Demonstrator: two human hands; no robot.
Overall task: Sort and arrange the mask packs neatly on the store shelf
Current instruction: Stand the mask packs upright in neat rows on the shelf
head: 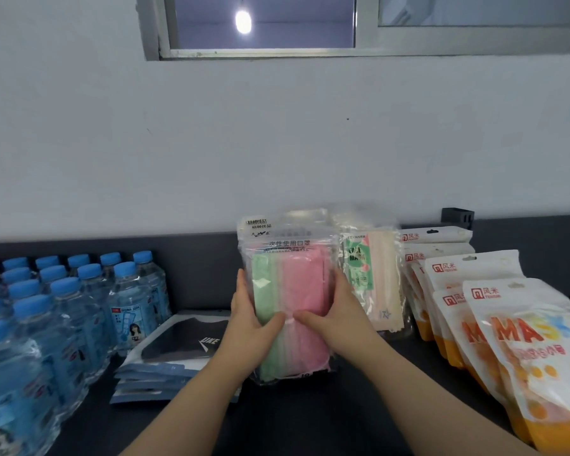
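- Two hands are holding one bundle of pink and green mask packs (290,284). It is standing up tall, with its long side going up and down and its top leaning a little away from the person.
- The left hand (252,320) is making a closed grip on the bundle's left edge, and the right hand (331,312) is doing the same on the right edge. The thumbs are almost meeting on the front.
- The bundle is sitting right between the two hands, so neither hand is nearer.
- The bundle is standing to the right of the water bottles (79,307). Its bottom edge seems to be resting on the dark shelf (310,422).
- I think the next move is squaring the bundle up and letting it stand there.
- One stack of black mask packs (181,343) is lying flat just right of the water bottles; I am counting about four.
- Beige mask packs (374,278) are standing farther right of the water bottles, at least two.
- Orange and white mask bags (524,340) are standing farthest from the water bottles, at least six.
- The held bundle is blurry; I am seeing at least two packs.
- There are too many water bottles to count.
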